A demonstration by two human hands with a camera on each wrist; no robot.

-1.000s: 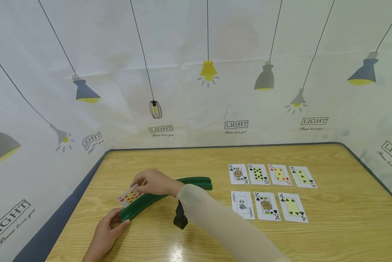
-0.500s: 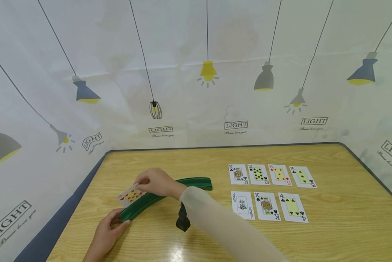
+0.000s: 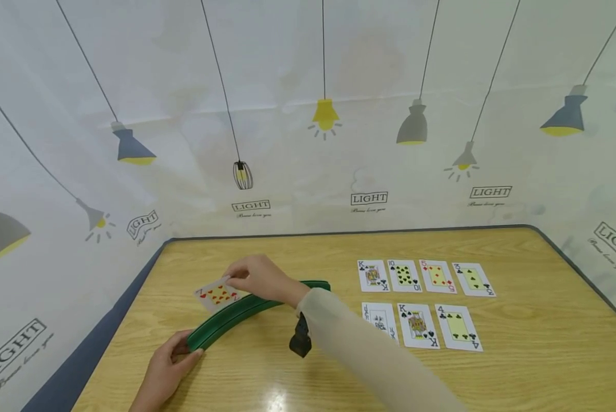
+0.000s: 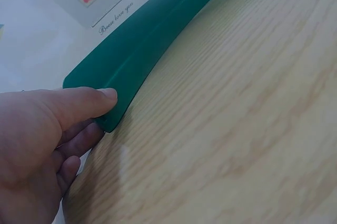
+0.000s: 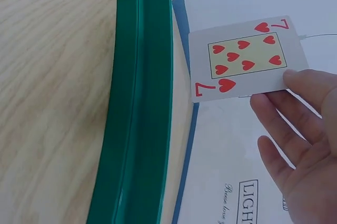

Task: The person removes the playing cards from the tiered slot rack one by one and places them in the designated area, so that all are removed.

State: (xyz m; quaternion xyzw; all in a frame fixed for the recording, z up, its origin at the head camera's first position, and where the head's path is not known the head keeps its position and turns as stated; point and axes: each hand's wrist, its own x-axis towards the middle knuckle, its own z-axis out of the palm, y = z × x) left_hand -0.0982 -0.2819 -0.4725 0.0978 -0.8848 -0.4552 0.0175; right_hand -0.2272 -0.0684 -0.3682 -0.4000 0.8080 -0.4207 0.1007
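A curved green card holder (image 3: 228, 321) lies on the left side of the table. My left hand (image 3: 168, 366) grips its near left end, with the thumb on the front face, as the left wrist view also shows. My right hand (image 3: 264, 280) pinches a seven of hearts (image 3: 216, 295) by one corner between thumb and fingers. In the right wrist view the card (image 5: 245, 58) is apart from the holder, and the holder's groove (image 5: 138, 76) shows no card in its visible length. The right wrist hides part of the holder in the head view.
Face-up cards lie in two rows on the right: a king (image 3: 373, 276), a ten (image 3: 404, 276), a five of diamonds (image 3: 437, 277) and a three (image 3: 474, 279) behind, a joker (image 3: 379, 320), another king (image 3: 418, 325) and a four (image 3: 459, 327) in front. The right sleeve (image 3: 370, 355) partly covers the joker.
My right hand has moved up and to the right, and the seven of hearts has come up from behind the holder with it. My left hand stays on the holder's end.
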